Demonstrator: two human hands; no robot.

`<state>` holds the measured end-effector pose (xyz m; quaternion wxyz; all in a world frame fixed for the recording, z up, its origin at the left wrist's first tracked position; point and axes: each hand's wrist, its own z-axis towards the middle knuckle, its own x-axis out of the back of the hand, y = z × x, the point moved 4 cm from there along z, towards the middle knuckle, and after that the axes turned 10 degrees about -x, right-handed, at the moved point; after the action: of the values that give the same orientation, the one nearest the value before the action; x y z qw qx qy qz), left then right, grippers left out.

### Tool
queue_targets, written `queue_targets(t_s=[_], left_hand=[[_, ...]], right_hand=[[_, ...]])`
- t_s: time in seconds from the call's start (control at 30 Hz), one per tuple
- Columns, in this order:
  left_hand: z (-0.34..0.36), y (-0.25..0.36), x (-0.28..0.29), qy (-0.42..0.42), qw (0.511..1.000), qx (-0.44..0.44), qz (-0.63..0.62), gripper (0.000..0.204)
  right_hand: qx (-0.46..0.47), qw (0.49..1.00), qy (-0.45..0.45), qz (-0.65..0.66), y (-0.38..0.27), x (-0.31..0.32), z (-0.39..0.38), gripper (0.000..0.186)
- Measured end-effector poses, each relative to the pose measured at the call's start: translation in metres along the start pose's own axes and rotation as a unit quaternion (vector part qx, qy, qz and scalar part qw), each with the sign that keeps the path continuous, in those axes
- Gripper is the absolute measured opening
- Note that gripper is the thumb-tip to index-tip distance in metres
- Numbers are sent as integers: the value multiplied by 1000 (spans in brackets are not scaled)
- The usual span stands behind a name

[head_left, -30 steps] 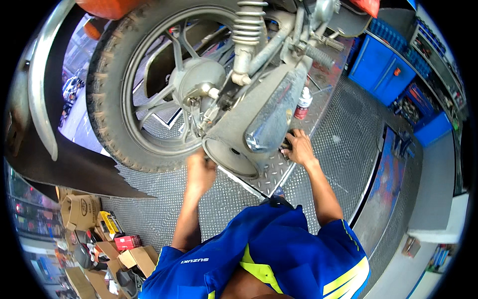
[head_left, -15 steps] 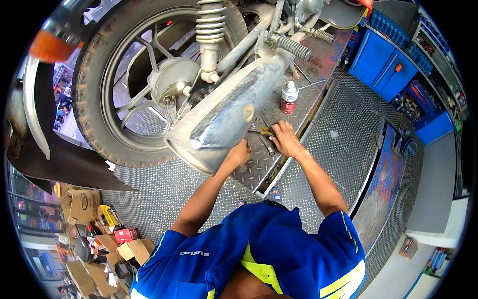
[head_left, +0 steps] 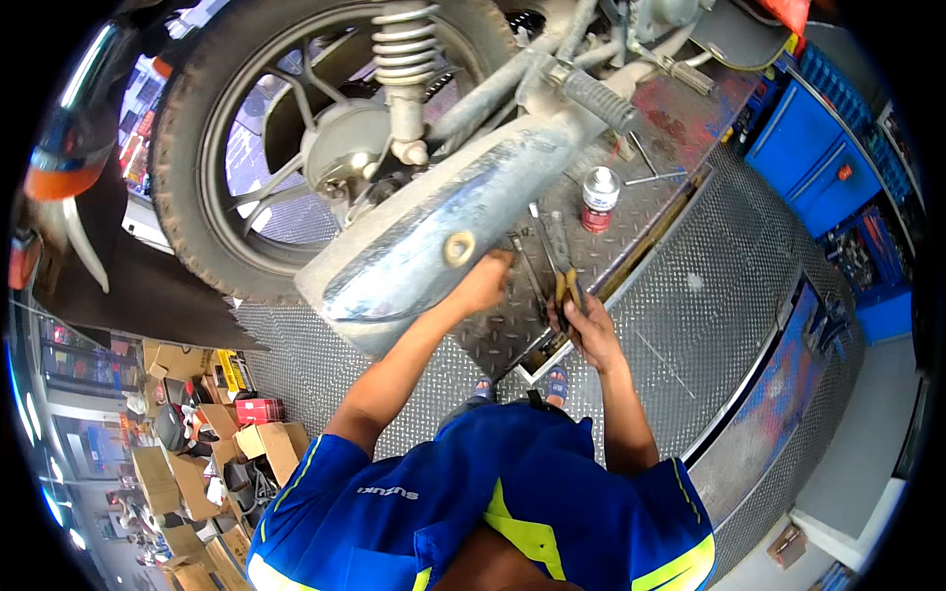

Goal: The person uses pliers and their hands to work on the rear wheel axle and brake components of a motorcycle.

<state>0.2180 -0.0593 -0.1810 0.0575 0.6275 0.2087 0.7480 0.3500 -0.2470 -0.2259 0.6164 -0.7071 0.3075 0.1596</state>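
My right hand is closed round the yellow-handled pliers, their jaws pointing up and away from me over the steel platform. My left hand is beside the lower side of the dusty motorcycle muffler; its fingers are smeared by motion, so I cannot see what they hold, if anything. Between my hands a wrench lies on the platform. Farther off stands a white-and-red spray can, upright.
The motorcycle's rear wheel and shock absorber rise at the far left. A T-shaped metal tool lies beyond the can. Opened cardboard boxes are piled at the lower left. A blue cabinet stands at the far right.
My right hand has come nearer to me and raised the pliers, which lay flatter under its fingers before. My left hand has shifted slightly away from me along the muffler. The whole view has shifted.
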Motion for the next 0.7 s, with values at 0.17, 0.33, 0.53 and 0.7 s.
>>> queue_targets(t_s=[0.17,0.33,0.53,0.7], left_hand=[[-4,5,-26,32,991,-99,89,31],[-68,-23,-41,123,973,17,-197,44],[-151,-36,97,500,866,-11,12,38],[-156,-56,160,468,863,87,-167,45]], right_hand=[[34,999,-3,-22,-2,-32,-30,29],[22,986,2,-166,31,-73,-47,30],[-34,995,-52,-84,70,-217,-35,34],[-2,985,-166,39,79,-321,5,37]])
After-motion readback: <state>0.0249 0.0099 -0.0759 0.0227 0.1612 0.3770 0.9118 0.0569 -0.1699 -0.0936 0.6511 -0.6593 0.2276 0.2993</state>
